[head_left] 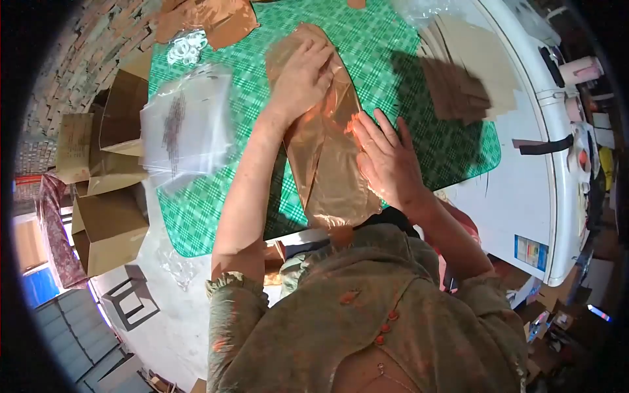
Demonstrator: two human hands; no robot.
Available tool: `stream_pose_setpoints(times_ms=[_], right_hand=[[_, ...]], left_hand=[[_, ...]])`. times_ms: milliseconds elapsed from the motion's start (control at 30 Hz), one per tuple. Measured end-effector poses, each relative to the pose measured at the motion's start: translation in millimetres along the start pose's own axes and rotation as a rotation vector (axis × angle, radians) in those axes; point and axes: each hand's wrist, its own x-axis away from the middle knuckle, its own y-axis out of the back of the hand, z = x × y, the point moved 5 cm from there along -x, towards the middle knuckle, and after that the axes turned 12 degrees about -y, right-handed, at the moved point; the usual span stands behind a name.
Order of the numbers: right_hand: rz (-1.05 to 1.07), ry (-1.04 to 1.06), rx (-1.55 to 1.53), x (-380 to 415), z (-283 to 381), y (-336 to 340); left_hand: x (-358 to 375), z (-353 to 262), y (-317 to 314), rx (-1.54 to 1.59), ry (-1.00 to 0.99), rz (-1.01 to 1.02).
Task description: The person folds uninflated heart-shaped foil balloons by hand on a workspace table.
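Observation:
A long, shiny amber-brown piece of thin material (327, 177), like a plastic bag or sheet, lies over the green checked tabletop and reaches to its near edge. On its upper part rests my left hand (303, 82), palm down, fingers slightly bent and spread. My right hand (392, 160) is at the right edge of the brown piece, its fingers stretched out and slightly apart, the thumb side hidden. Orange glints show through the material near the right fingertips. Neither hand visibly grips anything.
Clear plastic bags (187, 128) are stacked on the left, beside open cardboard boxes (108, 226). White rings (187, 49) in clear plastic and orange-brown pieces (223, 23) lie at the far left. Flat brown paper or card sheets (462, 72) sit at right, beside a white appliance (517, 183).

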Motion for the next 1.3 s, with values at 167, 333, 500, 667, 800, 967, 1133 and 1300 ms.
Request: stream_pose_setpoints(times_ms=[167,333,500,667,800,967,1133,1300], right_hand=[[-0.068,0.031,0.024,0,2,0],[-0.066,0.041,0.027,-1,2,0],[-0.081,0.050,0.030,1,1,-1],[0.000,0.012,0.041,1,-2,-7],[-0.003,0.018,0.039,2,-2,-6],[-0.053,0.037,0.033,1,-1,-4],[-0.038,0.034,0.019,1,0,-3],[0.027,0.080,0.000,7,-1,-1]], left_hand=[[-2,1,-3,-0.123,-0.054,-0.041],[-14,-2,9,-0.282,-0.128,-0.068],[-19,-26,27,-0.338,-0.174,-0.185],[20,-81,-2,-0.081,-0.180,0.175],[39,-81,-8,-0.166,-0.176,0.246],[45,-78,-11,-0.241,-0.115,0.323],[45,-79,-11,-0.301,-0.092,0.330],[45,-79,-10,-0.283,-0.085,0.297]])
